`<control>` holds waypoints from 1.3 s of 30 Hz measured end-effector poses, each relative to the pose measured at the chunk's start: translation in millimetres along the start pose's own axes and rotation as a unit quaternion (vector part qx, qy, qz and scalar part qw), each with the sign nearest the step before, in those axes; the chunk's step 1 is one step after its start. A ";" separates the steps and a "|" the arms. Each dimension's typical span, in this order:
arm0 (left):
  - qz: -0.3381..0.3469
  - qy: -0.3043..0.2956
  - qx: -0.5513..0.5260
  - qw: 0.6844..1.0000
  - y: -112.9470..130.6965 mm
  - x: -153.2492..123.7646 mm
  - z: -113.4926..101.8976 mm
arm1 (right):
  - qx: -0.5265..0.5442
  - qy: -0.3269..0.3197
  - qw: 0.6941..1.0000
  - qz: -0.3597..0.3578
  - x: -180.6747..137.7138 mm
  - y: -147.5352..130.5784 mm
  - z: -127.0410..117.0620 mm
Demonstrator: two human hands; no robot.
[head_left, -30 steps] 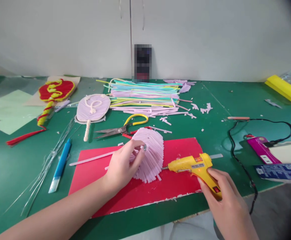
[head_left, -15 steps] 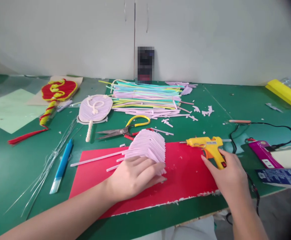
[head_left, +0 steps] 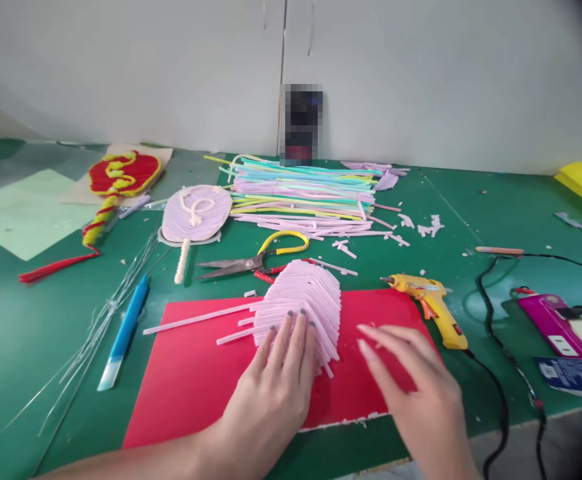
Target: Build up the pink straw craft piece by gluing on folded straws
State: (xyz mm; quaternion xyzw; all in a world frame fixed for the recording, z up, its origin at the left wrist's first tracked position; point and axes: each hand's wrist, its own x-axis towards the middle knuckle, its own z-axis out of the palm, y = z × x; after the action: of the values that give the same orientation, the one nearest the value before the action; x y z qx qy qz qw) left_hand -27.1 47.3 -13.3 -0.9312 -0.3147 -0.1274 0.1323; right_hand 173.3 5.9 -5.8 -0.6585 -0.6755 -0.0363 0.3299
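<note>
A leaf-shaped piece of lilac pipe cleaners point(head_left: 298, 287) lies on the red board point(head_left: 191, 380), with a few loose strip ends sticking out to the left. My left hand point(head_left: 275, 380) rests flat on its lower part, fingers stretched out. Over the red board, to the right of the piece, my right hand point(head_left: 415, 387) is held with thumb and fingers apart and nothing between them. A yellow glue gun point(head_left: 433, 300) lies on its side beyond the right hand, apart from it, its nozzle pointing left.
Yellow-handled scissors point(head_left: 261, 259) lie behind the lilac piece, before a bundle of coloured pipe cleaners point(head_left: 301, 190). To the left are a lilac fan point(head_left: 195, 213), a red fan point(head_left: 125, 175), a blue pen point(head_left: 125, 333) and thin wires point(head_left: 101, 313). Black cables point(head_left: 495, 393) run at right.
My right hand has let go of the glue gun, which now lies on the table, and has moved left. My left hand has flattened out over the lilac piece.
</note>
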 end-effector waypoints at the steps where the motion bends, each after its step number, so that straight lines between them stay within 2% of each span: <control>1: -0.009 -0.009 0.007 1.000 2.2 -1.1 2.8 | 0.018 -0.009 1.000 -0.009 -0.8 -8.9 3.2; 4: -0.022 -0.015 0.017 0.999 5.2 -1.2 8.7 | 0.055 -0.042 0.998 -0.008 -3.9 -20.4 12.8; 16: -0.059 -0.019 -0.023 0.998 1.4 5.9 13.0 | 0.068 -0.066 0.996 -0.004 -11.2 -10.2 26.0; 34: -0.091 -0.011 -0.048 0.995 0.9 8.0 16.0 | 0.075 -0.055 0.996 -0.011 -10.5 -11.2 28.1; 39: -0.091 -0.008 -0.052 0.994 0.7 8.3 16.0 | 0.098 -0.028 0.995 0.002 -10.5 -13.2 26.5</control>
State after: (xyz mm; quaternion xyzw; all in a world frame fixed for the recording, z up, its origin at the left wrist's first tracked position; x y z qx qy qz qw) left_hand -17.8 56.6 -25.6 -0.9052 -0.3926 -0.1475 0.0690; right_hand 149.8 7.9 -26.5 -0.6253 -0.6832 0.0498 0.3739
